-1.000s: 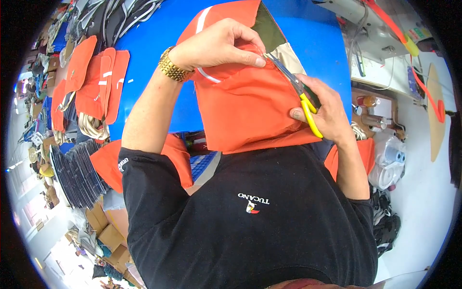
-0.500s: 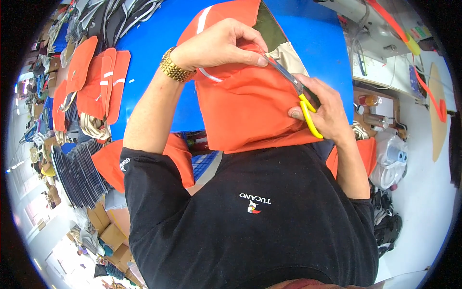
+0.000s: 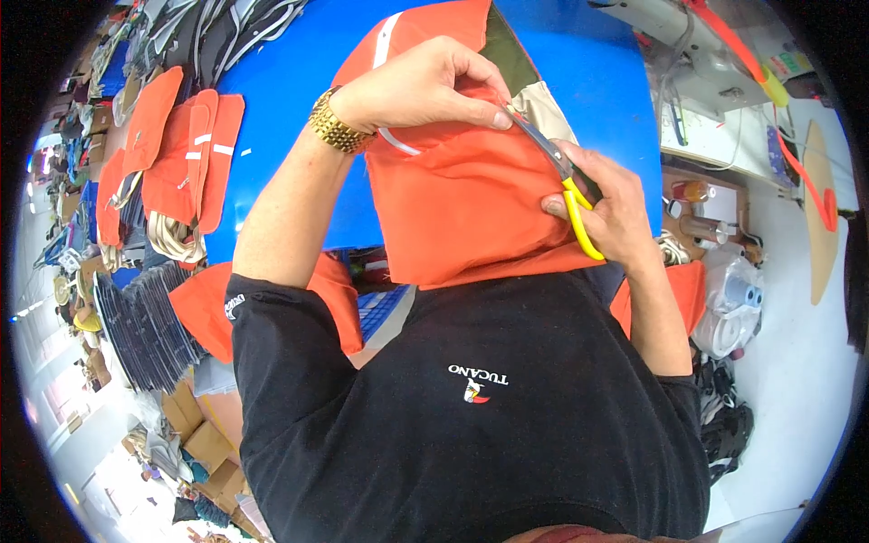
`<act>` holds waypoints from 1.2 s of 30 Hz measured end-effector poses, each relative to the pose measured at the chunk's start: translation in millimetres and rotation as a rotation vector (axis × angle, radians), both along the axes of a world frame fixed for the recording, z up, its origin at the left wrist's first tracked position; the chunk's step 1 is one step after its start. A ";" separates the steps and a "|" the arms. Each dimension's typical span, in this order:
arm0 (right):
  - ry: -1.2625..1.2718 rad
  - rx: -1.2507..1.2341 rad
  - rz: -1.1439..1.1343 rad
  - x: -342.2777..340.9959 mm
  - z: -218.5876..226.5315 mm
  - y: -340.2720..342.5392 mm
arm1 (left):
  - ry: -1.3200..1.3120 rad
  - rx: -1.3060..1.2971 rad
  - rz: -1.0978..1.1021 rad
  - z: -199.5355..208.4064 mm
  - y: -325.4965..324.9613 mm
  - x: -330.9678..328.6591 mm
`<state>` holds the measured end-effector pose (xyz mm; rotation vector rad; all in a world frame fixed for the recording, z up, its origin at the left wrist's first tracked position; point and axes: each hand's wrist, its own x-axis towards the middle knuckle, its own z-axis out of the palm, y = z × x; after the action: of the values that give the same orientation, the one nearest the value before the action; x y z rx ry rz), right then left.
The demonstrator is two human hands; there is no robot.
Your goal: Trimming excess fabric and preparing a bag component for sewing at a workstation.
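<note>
My right hand (image 3: pixel 608 204) is closed round a pair of scissors (image 3: pixel 577 215) with yellow handles and dark blades. The blades point up and left, and their tips meet the edge of an orange fabric piece (image 3: pixel 453 208) close to my left fingertips. My left hand (image 3: pixel 425 86) pinches that edge between thumb and forefinger. The orange piece has a white stripe, with an olive-green panel (image 3: pixel 507 54) and a beige strip (image 3: pixel 543 113) along its right side. It lies over the near part of the blue table and hangs toward my body.
The blue table (image 3: pixel 281 204) lies beneath the work. Orange pieces with beige straps (image 3: pixel 190 172) are stacked at its left, above a pile of dark flat pieces (image 3: pixel 149 326). Dark pieces with grey edging (image 3: pixel 217 36) lie far left. A sewing machine (image 3: pixel 688 54) stands far right.
My left fingertips and the scissors' tips have shifted very slightly to the right along the fabric edge. Both hands keep their hold.
</note>
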<state>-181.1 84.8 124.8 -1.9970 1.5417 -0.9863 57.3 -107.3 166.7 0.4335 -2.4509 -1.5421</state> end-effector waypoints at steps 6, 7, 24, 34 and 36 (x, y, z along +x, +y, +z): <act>-0.010 0.189 -0.058 1.8 7.4 6.2 | 0.006 0.042 0.013 -0.2 1.5 -2.6; -0.008 0.192 -0.056 2.8 6.2 4.9 | 0.007 0.046 0.015 -2.0 1.2 -1.7; -0.077 0.036 -0.062 3.7 -10.8 7.9 | 0.026 0.014 0.041 -11.1 0.3 -6.5; -0.146 -0.003 -0.176 6.9 -16.2 12.6 | -0.030 -0.042 0.052 -10.1 4.4 0.1; -0.207 0.127 -0.195 7.4 -9.1 16.3 | -0.032 -0.046 0.043 -9.3 6.1 0.5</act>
<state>-173.7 101.1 115.7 -1.6270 1.6604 -1.1028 57.8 -101.2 157.4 0.5024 -2.4788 -1.4703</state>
